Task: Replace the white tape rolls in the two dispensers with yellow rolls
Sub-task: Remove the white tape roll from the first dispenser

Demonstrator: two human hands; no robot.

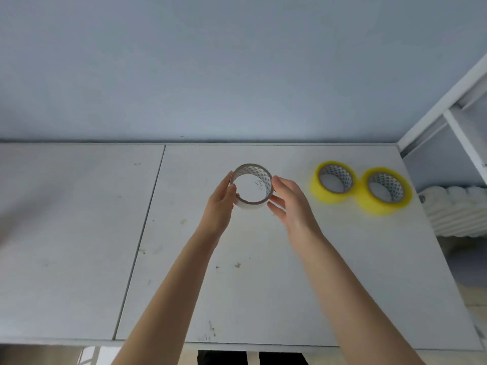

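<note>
A white tape roll with a patterned cardboard core is at the middle of the white table. My left hand grips its left rim between thumb and fingers. My right hand is just to the right of the roll with fingers spread, fingertips at or near its side. Two yellow tape rolls lie flat on the table to the right: one nearer the middle, the other touching it on its right. No dispenser is in view.
A second white table adjoins on the left, with a seam between them. A white shelf frame stands at the back right. A white ribbed radiator sits beyond the table's right edge. A blue wall is behind.
</note>
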